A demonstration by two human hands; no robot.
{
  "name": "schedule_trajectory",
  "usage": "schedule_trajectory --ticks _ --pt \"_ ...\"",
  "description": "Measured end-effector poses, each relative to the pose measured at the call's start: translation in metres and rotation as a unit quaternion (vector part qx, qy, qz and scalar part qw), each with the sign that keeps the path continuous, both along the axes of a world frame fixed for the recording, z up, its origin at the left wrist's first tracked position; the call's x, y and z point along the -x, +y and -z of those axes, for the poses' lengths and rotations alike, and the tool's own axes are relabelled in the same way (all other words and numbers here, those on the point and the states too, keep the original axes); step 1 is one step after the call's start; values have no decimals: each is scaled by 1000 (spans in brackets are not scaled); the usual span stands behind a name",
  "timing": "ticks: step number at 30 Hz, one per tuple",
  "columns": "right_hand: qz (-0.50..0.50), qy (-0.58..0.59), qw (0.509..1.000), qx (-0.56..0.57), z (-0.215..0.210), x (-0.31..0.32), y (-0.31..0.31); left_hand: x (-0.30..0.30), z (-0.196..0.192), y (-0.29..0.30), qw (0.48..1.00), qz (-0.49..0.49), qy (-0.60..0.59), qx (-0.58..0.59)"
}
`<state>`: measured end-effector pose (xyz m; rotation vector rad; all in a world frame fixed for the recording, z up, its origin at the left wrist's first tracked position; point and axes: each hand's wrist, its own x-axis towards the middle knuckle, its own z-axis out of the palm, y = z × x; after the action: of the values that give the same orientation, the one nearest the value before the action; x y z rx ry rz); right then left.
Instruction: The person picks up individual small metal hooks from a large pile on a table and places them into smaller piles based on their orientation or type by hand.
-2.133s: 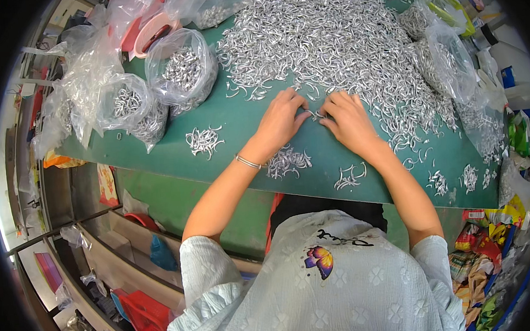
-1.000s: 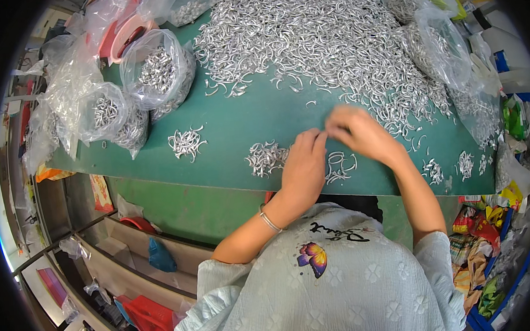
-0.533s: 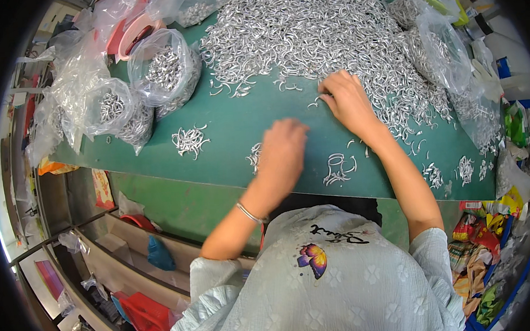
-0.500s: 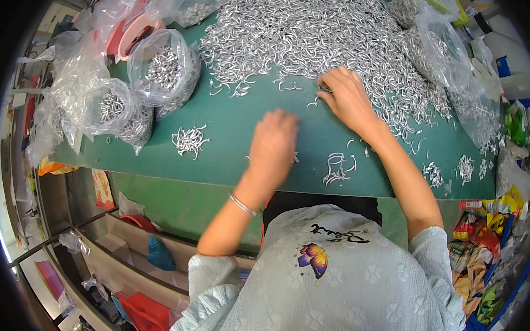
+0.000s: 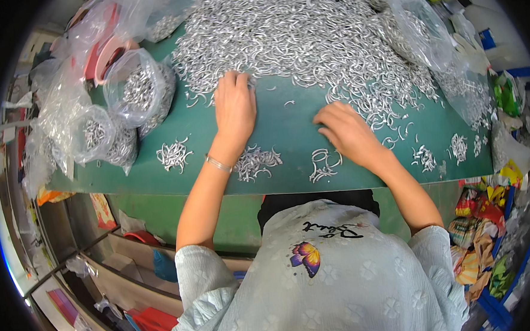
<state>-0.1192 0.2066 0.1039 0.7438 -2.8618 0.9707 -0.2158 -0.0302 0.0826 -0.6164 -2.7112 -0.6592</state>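
Note:
A big heap of small silver metal hooks [image 5: 294, 38] covers the far half of the green table [image 5: 287, 134]. My left hand [image 5: 234, 107] lies flat, fingers spread, with its fingertips in the near edge of the heap. My right hand [image 5: 347, 134] rests palm down on the green surface just short of the heap, fingers curled over a few hooks; whether it grips any is hidden. Small sorted bunches of hooks lie near the front edge: one [image 5: 256, 161] by my left wrist, one [image 5: 323, 164] under my right hand, one [image 5: 174, 154] further left.
Clear plastic bags holding hooks [image 5: 135, 91] [image 5: 98, 135] stand at the table's left. More clear bags [image 5: 416, 28] lie at the right. Small bunches [image 5: 459, 146] dot the right front. Coloured wrappers [image 5: 481, 226] are piled beyond the right edge; shelves with clutter [image 5: 132, 268] sit below left.
My left hand has moved forward from the front bunches up to the heap's edge. My right hand has drawn back from the heap toward the front of the table.

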Motion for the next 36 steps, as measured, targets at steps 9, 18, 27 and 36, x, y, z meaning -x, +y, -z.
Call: schedule_trajectory --ticks 9,18,27,36 --pt "106 98 986 -86 5 -21 80 -89 -21 70 942 276 -163 -95" --pt "204 92 974 -29 -7 -41 73 -82 -3 68 918 284 -225 -159" --pt "187 117 975 -31 6 -16 62 -56 0 98 981 163 -91 -58" --pt "109 -28 991 -67 -3 -39 62 -74 -2 82 977 164 -112 -80"
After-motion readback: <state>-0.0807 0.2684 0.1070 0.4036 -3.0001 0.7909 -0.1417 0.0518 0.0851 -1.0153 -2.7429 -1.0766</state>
